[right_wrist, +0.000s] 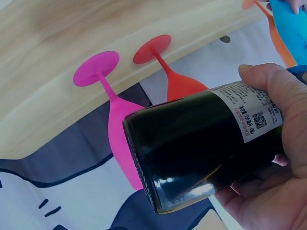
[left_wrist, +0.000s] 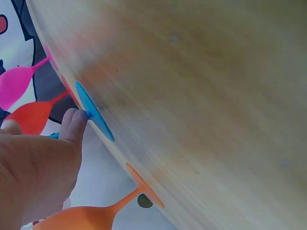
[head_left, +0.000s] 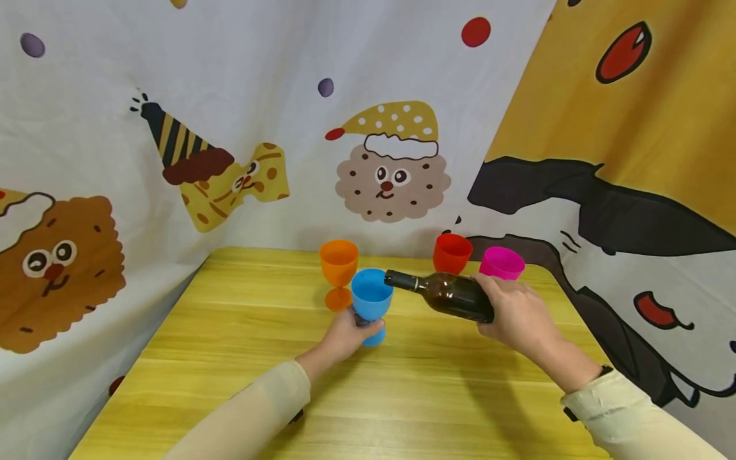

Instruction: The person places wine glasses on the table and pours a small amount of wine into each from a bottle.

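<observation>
My left hand (head_left: 343, 335) holds a blue plastic goblet (head_left: 370, 297) around its stem, below the bowl. In the left wrist view the goblet's round foot (left_wrist: 94, 112) is at the tabletop. My right hand (head_left: 520, 316) grips a dark glass wine bottle (head_left: 457, 296) near its base end. The bottle lies nearly level, its neck pointing left with the mouth over the right side of the blue goblet's rim. A printed label (right_wrist: 252, 112) shows in the right wrist view. Whether liquid is flowing cannot be seen.
An orange goblet (head_left: 339, 263) stands behind and left of the blue one. Toward the back right are a red goblet (head_left: 452, 253) and a pink goblet (head_left: 502, 262), both partly hidden by the bottle and right hand. A cartoon-printed cloth (head_left: 276, 76) hangs behind the wooden table (head_left: 230, 306).
</observation>
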A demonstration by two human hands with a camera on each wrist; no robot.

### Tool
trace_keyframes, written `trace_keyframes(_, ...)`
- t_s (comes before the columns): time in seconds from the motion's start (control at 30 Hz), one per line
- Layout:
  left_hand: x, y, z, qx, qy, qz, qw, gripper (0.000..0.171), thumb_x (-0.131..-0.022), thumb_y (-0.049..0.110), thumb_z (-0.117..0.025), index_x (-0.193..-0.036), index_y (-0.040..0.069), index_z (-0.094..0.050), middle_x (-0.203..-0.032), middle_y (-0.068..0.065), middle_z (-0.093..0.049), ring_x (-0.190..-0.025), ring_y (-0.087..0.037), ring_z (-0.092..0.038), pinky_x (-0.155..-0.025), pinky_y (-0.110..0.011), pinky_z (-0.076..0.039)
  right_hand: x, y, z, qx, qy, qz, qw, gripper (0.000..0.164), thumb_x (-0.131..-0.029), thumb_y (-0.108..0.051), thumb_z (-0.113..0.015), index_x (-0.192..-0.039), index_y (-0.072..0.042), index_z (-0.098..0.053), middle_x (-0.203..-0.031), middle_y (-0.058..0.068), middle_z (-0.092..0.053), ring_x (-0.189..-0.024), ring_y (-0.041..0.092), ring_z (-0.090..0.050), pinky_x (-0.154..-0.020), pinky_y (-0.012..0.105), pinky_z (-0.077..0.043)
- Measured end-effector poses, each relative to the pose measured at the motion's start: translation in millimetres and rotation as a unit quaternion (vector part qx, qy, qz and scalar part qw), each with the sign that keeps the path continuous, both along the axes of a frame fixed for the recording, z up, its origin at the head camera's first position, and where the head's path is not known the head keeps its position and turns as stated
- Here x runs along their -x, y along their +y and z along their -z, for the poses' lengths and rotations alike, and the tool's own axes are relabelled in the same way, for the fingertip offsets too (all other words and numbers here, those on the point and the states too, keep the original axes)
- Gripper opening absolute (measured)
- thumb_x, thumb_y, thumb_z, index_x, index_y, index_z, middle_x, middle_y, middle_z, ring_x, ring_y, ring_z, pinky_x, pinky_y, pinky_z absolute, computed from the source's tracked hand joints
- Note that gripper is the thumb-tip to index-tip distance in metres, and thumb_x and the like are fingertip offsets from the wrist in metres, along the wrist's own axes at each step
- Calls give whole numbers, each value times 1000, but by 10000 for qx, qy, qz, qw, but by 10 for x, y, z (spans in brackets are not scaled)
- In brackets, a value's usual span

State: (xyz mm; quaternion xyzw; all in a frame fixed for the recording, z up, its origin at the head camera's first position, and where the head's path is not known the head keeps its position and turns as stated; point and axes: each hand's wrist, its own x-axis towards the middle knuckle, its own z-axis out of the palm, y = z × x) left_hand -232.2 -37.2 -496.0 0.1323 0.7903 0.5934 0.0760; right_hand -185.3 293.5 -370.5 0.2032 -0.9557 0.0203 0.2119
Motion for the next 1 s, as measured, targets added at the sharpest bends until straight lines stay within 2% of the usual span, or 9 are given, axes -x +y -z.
trace_keyframes(0.37,-3,-2,10,12,67,-26,10000,57,-102,26,-76,-147,2,-51,-145,-19,-65,-134,-39,-63,-116,-65,-49,51,-10,-31,-430,369,-61,9984,81,-63,-13,-97,-136,-3,-62,-112,19,-76,-101,42,-74,-91,62,-61)
trace_keyframes(0.77,-4,0,17,-7,102,-37,9999,57,-102,26,-76,-148,2,-52,-145,-18,-65,-135,-39,-63,-116,-65,-49,37,-21,-96,-668,283,51,9974,82,-63,-13,-96,-137,-3,-61,-116,20,-75,-108,43,-73,-98,63,-58)
trace_keyframes(1.0,-7,4,12,19,112,-46,9999,59,-102,27,-76,-149,3,-51,-147,-18,-64,-135,-39,-63,-117,-66,-48,28,-28,-126,-831,383,40,9958,82,-63,-15,-98,-136,-3,-62,-114,20,-75,-103,43,-72,-95,62,-59)
